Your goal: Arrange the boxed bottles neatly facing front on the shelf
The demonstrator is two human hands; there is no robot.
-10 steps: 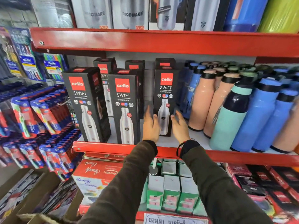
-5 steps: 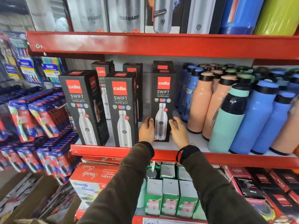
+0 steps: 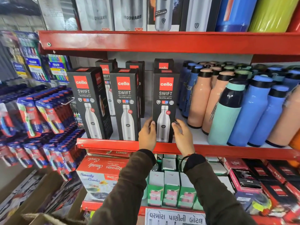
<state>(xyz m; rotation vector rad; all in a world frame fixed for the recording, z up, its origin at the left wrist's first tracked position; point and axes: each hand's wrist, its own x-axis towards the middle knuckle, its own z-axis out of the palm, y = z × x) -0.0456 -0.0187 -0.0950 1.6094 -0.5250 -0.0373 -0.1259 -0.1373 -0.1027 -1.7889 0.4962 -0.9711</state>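
Boxed bottle in hand: black Cello Swift box [image 3: 165, 104], upright, front face forward, at the front edge of the red shelf [image 3: 113, 144].
Neighbours left: middle Swift box [image 3: 125, 104] just beside, facing front; far-left Swift box [image 3: 88, 103] turned slightly, its side panel showing.
Behind: back-row Swift boxes [image 3: 163, 65], partly hidden.
Neighbours right: peach bottles [image 3: 200, 98] near, then a teal bottle [image 3: 227, 114] and blue bottles [image 3: 253, 111], crowding the shelf.
Left hand [image 3: 147, 135]: palm against the box's lower left edge, thumb on the front face.
Right hand [image 3: 183, 135]: fingers on the lower right edge, wrist over the shelf lip.
Grip: both hands clasp the box low down, box between them.
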